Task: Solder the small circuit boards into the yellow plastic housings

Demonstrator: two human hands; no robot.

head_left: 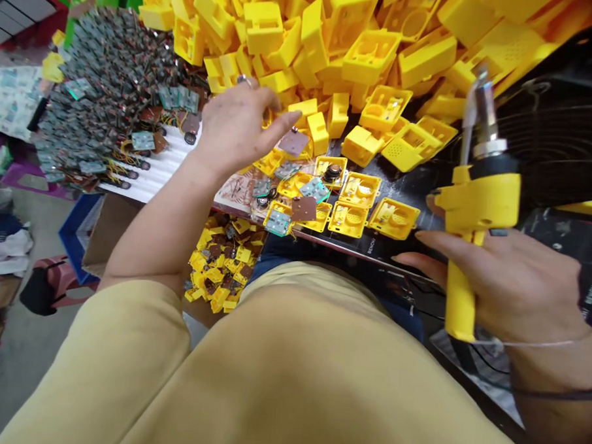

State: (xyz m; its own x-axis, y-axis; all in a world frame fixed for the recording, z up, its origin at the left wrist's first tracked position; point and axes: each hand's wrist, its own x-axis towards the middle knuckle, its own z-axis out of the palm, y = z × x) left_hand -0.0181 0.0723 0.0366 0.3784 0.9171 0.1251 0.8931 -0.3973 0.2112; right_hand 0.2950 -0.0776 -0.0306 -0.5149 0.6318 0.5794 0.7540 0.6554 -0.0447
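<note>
Here, the right hand (529, 278) is clamped on the gun (483, 197), tip (487, 109) above it; the left hand (241, 125), thumb and fingers apart, is by heaped cases (262, 27), with boards (105, 89) piled to its left.

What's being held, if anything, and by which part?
Right hand: yellow tool, by its handle. Left hand, by the yellow cases: can't tell if it holds anything; its grasp is partly hidden.
</note>
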